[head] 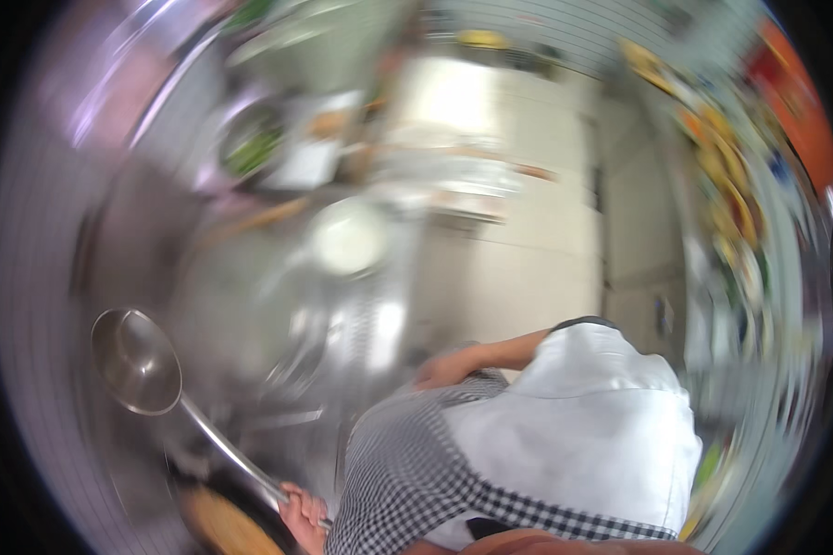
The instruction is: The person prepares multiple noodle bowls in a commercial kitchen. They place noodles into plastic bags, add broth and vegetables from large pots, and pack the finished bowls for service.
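My left hand (304, 513), low in the picture, grips the long handle of a large metal ladle (135, 361). The ladle's round bowl, with no food visible in it, hangs out to the left above the steel cooktop. Beneath the handle, at the bottom edge, lies a dark-rimmed pan (180, 472) with orange-brown contents (225, 520). My right hand (446, 368) is beside the black-and-white checked apron (416, 444), near the steel counter's edge. Its fingers are blurred and partly hidden, so whether it holds anything is unclear.
A blurred round container with white contents (350, 236) stands on the steel worktop (389, 312). Farther off are a metal bowl of green vegetables (253, 149) and a white tray (305, 163). Tiled floor (548, 270) separates this side from a right-hand counter with yellow dishes (729, 187).
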{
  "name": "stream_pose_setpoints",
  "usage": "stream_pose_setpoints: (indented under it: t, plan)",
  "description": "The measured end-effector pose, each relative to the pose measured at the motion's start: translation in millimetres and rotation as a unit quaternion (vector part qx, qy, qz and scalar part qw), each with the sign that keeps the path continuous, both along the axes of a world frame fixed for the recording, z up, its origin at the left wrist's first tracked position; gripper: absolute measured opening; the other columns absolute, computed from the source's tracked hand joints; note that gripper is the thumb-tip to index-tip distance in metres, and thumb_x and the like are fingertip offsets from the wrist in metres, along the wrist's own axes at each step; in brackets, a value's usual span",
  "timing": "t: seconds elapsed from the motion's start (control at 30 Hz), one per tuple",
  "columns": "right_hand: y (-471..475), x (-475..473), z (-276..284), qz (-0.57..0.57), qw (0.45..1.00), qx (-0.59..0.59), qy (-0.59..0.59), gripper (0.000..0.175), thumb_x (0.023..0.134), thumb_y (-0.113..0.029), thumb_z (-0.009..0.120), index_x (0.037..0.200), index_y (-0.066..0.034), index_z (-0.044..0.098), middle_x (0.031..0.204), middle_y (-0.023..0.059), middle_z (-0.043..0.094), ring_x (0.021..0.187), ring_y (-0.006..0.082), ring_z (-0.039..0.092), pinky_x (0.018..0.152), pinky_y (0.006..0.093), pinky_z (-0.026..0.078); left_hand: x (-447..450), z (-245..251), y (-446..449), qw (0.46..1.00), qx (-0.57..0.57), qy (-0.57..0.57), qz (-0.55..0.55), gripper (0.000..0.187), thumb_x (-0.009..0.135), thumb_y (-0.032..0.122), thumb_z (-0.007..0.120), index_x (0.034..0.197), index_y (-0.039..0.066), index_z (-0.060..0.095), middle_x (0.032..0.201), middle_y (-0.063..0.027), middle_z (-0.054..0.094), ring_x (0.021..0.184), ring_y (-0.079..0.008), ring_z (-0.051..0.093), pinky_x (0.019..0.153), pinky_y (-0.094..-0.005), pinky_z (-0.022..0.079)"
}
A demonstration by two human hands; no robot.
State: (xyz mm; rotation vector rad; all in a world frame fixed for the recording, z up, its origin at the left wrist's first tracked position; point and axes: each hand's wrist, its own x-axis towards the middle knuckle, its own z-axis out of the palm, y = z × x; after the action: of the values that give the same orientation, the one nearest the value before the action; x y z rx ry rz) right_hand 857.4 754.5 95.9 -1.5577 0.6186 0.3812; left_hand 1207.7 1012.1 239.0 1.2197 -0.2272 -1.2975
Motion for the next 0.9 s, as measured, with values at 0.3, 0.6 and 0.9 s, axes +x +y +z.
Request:
stream_pose_setpoints:
  t: [0.3,0.6,0.9]
  plan:
    - [147,-194,-70,-0.352,0.906,-0.223,0.075,0.041,0.098,-0.035,0.051,0.115,-0.0006,0.064,0.114,0.0231,0.067,0.105,0.0387,0.063,0.091,0.0479,0.048,-206,-79,-249,0.813,-0.065,0.108,-0.569,0.029,0.092,0.023,0.071,0.1,0.002,0.054,0.049,-0.0017,0.041,0.036,-0.0139,0.039,0.041,-0.0314,0.038]
    - [331,-343,-76,-0.59,0.764,-0.248,0.079,0.035,0.099,-0.031,0.051,0.103,-0.0002,0.067,0.097,0.0224,0.067,0.088,0.0354,0.064,0.082,0.0465,0.049,-508,-81,-257,0.705,-0.021,0.192,-0.682,0.03,0.094,0.021,0.068,0.11,0.0,0.055,0.054,-0.0007,0.045,0.038,-0.0134,0.043,0.042,-0.0303,0.038]
    - [302,-589,-34,-0.725,0.654,-0.159,0.147,0.036,0.096,-0.036,0.055,0.099,-0.0035,0.071,0.094,0.0198,0.069,0.085,0.0336,0.065,0.076,0.0461,0.05,-778,-74,-331,0.647,-0.033,0.059,-0.759,0.042,0.093,0.017,0.066,0.126,-0.003,0.048,0.066,-0.0017,0.048,0.041,-0.0116,0.045,0.04,-0.0273,0.036]
